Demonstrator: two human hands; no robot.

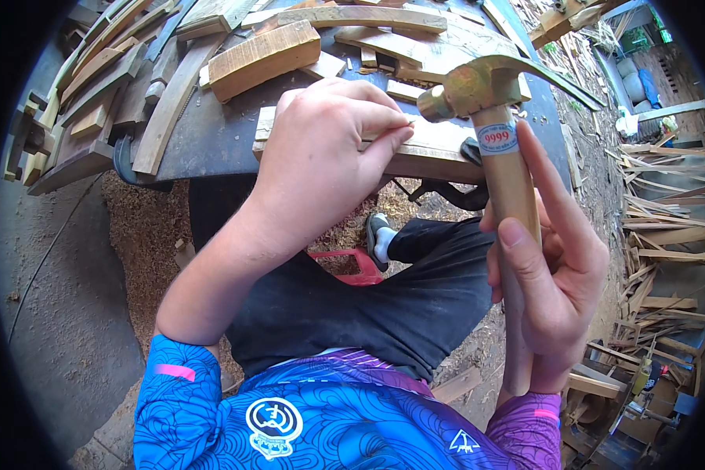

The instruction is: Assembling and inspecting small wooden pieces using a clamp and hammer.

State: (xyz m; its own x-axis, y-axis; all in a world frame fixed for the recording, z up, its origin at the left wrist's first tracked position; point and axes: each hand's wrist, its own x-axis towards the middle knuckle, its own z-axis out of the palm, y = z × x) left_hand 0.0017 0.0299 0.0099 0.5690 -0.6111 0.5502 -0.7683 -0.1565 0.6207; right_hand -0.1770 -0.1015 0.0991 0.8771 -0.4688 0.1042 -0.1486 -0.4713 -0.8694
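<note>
My right hand (560,270) is wrapped round the wooden handle of a claw hammer (517,188), held upright with its metal head at the top. The index finger lies stretched along the handle. Thumb and index finger of my left hand (329,129) are pinched together above a wooden block (439,145) at the table's near edge. A tiny tip shows between those fingertips, too small to name. Part of the block is hidden behind my left hand and the hammer.
Several wood offcuts, among them a thick block (262,59), lie on the dark table (211,129). Long pieces are stacked at the left. A red plastic stool (356,266) shows between my legs. Scrap wood (670,235) is heaped on the ground at the right.
</note>
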